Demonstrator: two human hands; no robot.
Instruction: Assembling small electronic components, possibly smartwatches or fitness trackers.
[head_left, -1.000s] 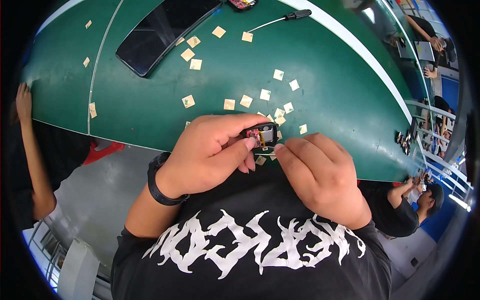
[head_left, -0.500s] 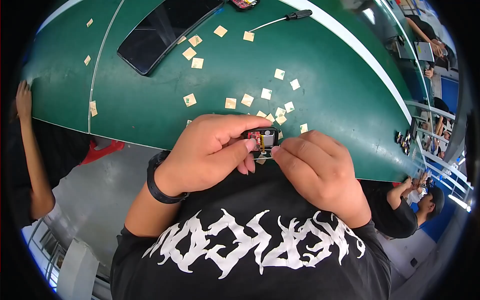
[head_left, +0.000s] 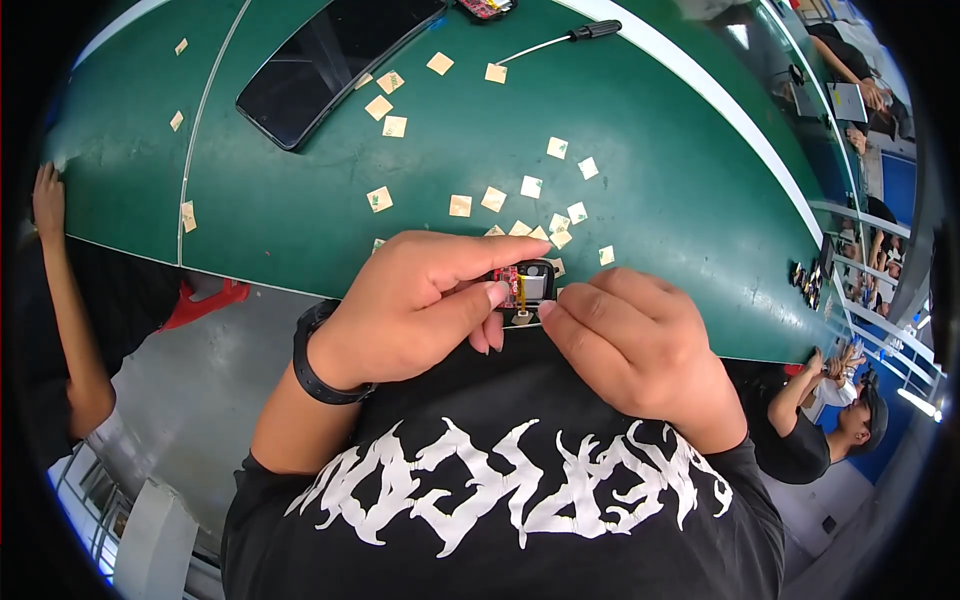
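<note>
My left hand is closed around a small black electronic device casing at the table's near edge, thumb over its left side. The casing lies open, showing a red circuit board, a silver-grey rectangular part and a yellow ribbon strip. At the casing's lower right corner, the fingertips of my right hand are pinched together. Whatever they grip, if anything, is hidden. Just beyond the casing lie several small square adhesive pieces, tan or whitish with green marks.
A large black phone-like slab lies at the back left of the green table. A black-handled screwdriver rests behind. Another person's arm reaches the table at left; a capped person sits at right.
The casing's lower end has tilted slightly, and my right fingertips have shifted a little at its corner. A thin metallic line below the casing shows less now.
</note>
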